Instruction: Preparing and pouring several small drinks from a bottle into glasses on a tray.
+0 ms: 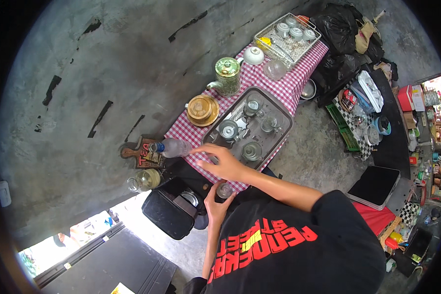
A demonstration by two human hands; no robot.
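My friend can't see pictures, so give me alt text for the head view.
A person's left hand holds a small glass while the right hand is open beside a clear bottle. Beyond, a tray of glass cups and a teapot sit on checkered cloth.

Left fingers [211,194] around glass [224,190], bottle [178,148], tray [272,139]

Bottle [177,148] beside right hand [223,164], glasses [251,151] crowding the tray [273,140], bare checked cloth [180,130] between bottle and saucered cup [200,108]
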